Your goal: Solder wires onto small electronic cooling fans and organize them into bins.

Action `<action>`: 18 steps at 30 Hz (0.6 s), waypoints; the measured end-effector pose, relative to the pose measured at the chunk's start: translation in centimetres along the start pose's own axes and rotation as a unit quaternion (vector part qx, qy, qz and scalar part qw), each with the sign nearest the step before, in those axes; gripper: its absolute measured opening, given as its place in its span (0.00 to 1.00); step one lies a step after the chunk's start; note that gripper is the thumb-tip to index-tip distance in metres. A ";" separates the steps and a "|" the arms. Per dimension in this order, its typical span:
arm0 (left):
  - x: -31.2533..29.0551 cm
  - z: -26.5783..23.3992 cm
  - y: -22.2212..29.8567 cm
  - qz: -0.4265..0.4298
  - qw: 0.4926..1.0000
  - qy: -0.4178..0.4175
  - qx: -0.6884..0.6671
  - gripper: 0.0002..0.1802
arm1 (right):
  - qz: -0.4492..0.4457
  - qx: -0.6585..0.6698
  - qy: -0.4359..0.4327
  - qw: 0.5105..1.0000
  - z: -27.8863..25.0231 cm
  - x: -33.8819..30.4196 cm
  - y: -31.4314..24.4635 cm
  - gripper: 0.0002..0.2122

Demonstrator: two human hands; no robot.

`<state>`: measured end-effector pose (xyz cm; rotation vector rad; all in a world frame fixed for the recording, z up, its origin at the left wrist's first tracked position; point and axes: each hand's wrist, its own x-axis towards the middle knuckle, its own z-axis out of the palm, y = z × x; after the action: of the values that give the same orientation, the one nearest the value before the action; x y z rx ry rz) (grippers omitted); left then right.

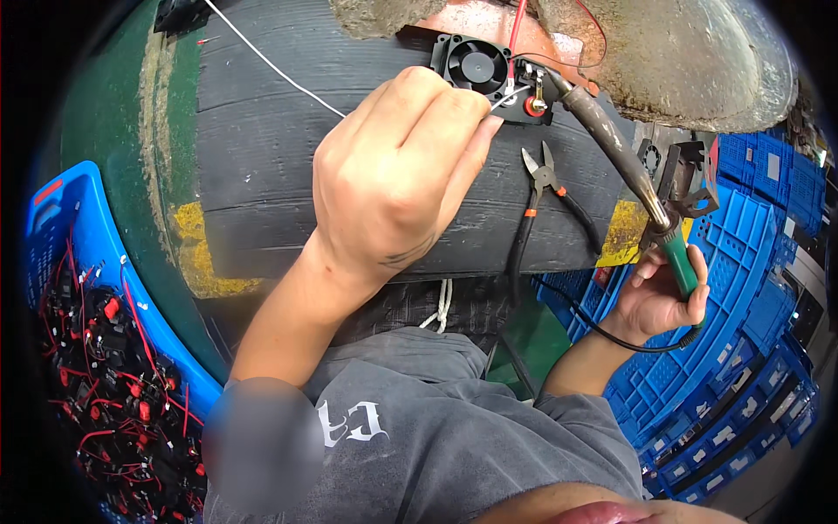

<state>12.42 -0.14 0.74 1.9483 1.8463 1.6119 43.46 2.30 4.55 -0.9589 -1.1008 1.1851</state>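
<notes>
My left hand [393, 162] is closed in a pinch on a thin silvery solder wire [279, 74]. Its short end pokes out past my fingertips toward a metal terminal [537, 103] with a red ring at its base. That terminal belongs to a small black part with a cooling fan [477, 67]; a red wire [517, 35] rises from it. In my right hand [655, 301] is a soldering iron [611, 144], gripped by its green handle. The iron slants up and left, its tip at the terminal; exact contact I cannot tell.
Side cutters [543, 179] with dark, orange-marked handles lie on the black mat [262, 131]. A blue crate [140, 297] at left holds many black parts with red wires. Blue crates [724, 253] stand at right, beside a black bracket [685, 179]. A crusted block [681, 61] sits at the back.
</notes>
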 end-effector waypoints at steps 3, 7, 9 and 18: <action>-0.1 -0.1 0.0 -0.004 1.000 0.001 0.002 0.11 | 0.001 -0.002 -0.003 1.000 0.0 -0.1 0.2 0.28; -0.1 -0.1 0.0 -0.004 1.000 -0.003 0.006 0.11 | 0.005 -0.008 0.013 1.000 -0.1 -0.1 0.3 0.29; -0.1 0.0 0.0 -0.005 1.000 -0.004 0.002 0.11 | 0.004 -0.006 0.007 1.000 -0.2 0.0 0.1 0.29; -0.1 0.0 0.1 -0.016 1.000 -0.003 0.000 0.10 | 0.090 0.095 0.063 0.989 -0.5 0.5 1.0 0.28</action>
<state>12.59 -0.24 0.73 1.9120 1.8648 1.5944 43.74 2.94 3.57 -0.9850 -0.7980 1.3305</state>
